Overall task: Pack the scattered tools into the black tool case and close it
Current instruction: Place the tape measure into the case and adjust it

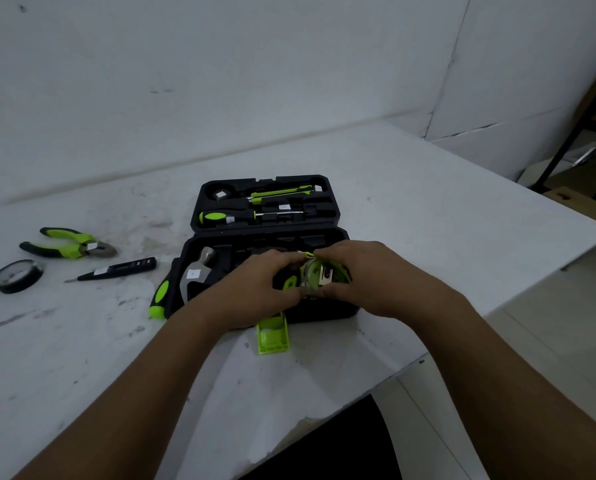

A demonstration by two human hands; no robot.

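Head view: hammer sticker [195, 273], writing illegible

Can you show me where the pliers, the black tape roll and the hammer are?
pliers [78, 249]: head view, on the green part near the joint.
black tape roll [19, 288]: head view, on its front outer wall.
hammer [199, 266]: head view, on its steel head.
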